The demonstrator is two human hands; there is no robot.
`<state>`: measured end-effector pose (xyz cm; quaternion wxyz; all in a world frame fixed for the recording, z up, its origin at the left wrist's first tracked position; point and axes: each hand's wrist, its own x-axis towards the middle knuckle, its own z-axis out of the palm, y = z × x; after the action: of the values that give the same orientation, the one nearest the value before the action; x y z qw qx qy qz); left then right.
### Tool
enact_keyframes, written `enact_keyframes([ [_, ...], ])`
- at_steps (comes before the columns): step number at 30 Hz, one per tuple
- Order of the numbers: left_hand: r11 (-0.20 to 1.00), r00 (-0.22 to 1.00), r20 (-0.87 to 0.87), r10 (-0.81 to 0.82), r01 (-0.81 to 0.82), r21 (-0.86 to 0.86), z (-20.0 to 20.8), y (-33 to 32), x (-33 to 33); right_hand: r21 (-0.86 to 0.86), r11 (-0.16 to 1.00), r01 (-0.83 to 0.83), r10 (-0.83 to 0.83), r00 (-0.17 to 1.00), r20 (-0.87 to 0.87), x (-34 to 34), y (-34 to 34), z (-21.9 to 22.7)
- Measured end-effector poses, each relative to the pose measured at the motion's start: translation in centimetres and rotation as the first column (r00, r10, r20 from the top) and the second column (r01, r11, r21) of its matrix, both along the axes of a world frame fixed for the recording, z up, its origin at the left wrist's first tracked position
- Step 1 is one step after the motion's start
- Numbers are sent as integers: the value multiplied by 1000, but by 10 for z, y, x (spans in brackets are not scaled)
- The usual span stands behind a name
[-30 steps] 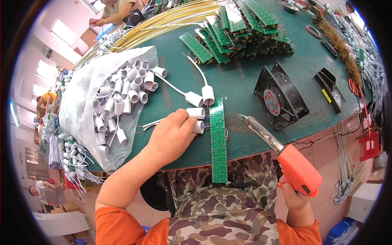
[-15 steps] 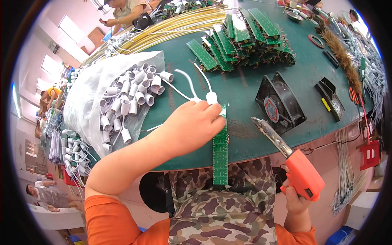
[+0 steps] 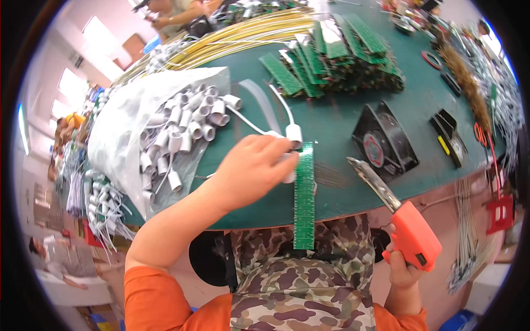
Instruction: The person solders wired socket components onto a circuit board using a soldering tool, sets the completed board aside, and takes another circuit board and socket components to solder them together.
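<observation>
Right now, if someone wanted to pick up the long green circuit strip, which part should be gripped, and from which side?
Probably the near end of the green circuit strip, which overhangs the table edge toward the person. It is thin and flat, so pinch its long edges from below the table edge. The left hand covers the far end.

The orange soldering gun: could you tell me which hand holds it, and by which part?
The right hand grips the orange soldering gun by its handle, tip toward the table.

A circuit strip (image 3: 304, 198) is laid across the table (image 3: 342, 124) edge, with a bag of sockets (image 3: 165, 138) left and a fan (image 3: 383, 143) right.
</observation>
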<state>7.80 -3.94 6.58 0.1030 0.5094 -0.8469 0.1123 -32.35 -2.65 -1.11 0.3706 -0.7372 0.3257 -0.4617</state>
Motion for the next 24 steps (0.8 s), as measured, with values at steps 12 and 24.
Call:
enact_keyframes([
  [12,996,979,-191,68,-79,-48,9,18,44,123,982,141,-160,973,164,-23,3,-16],
  [24,910,898,304,318,-379,170,4,148,170,166,983,74,-107,974,198,-9,-7,-21],
])
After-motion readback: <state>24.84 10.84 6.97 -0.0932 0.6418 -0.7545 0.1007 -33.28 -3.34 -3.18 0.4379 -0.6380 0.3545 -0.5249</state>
